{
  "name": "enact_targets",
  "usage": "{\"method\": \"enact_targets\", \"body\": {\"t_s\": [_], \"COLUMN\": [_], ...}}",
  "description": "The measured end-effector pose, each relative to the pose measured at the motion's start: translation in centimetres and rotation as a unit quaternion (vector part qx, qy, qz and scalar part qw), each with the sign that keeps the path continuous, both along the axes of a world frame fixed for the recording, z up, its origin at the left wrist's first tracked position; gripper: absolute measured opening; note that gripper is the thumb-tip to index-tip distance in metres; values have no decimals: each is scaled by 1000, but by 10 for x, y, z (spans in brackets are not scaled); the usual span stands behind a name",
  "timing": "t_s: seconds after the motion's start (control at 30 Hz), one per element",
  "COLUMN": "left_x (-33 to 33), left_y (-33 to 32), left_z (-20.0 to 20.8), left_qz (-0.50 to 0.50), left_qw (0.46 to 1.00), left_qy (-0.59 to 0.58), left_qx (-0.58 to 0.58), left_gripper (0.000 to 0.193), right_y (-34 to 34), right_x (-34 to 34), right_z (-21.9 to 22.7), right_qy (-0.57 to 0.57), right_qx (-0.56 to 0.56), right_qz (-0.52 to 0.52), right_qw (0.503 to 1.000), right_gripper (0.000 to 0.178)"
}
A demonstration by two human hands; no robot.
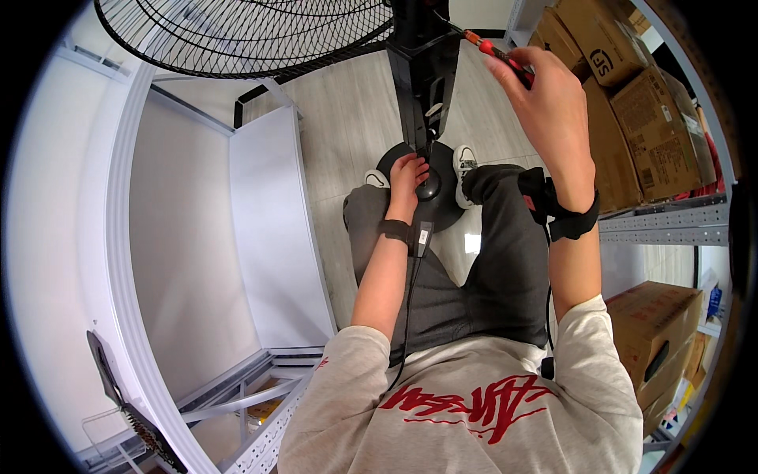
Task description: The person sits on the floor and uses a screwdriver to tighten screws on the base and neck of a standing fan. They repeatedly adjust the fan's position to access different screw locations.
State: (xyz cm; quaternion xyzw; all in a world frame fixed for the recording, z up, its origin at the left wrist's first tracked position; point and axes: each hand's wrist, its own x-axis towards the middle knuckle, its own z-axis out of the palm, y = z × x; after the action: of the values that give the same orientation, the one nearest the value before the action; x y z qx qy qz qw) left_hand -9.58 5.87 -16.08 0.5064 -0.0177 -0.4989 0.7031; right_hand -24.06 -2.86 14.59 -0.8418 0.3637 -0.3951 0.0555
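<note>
A red-and-black screwdriver [488, 49] is gripped in my right hand [550, 107], raised at the upper right. Its thin shaft points left to the black housing [422, 55] of a standing fan; whether the tip sits in a screw I cannot tell. Lower down, my left hand [406, 180] curls its fingers around the fan's pole, just above the round black base [442, 212]. The fan's wire cage [260, 35] spreads across the top left.
My legs straddle the base, with a shoe [464, 170] close beside it. Cardboard boxes [659, 130] fill a metal shelf [663, 229] on the right. White panels [276, 221] and a frame stand at the left. Cables run from the bands on my wrists.
</note>
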Motion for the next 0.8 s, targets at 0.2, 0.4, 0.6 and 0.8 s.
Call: {"method": "enact_targets", "body": {"t_s": [0.2, 0.4, 0.6, 0.8], "left_x": [0, 1, 0, -1], "left_y": [0, 0, 0, 0], "left_z": [-1, -2, 1, 1], "left_qz": [-1, -15, -18, -17], "left_qw": [1000, 1000, 1000, 1000], "left_qy": [2, -23, -23, -23], "left_qx": [-2, 5, 9, 1], "left_gripper": [29, 30, 30, 31], "right_y": [-1, -1, -3, -5], "right_x": [0, 2, 1, 2], "right_z": [1, 7, -3, 0], "right_qy": [45, 82, -20, 61], "right_qx": [2, 68, -20, 27], "right_qz": [-30, -51, -4, -40], "right_qw": [999, 993, 1000, 997], "right_gripper": [33, 33, 34, 35]}}
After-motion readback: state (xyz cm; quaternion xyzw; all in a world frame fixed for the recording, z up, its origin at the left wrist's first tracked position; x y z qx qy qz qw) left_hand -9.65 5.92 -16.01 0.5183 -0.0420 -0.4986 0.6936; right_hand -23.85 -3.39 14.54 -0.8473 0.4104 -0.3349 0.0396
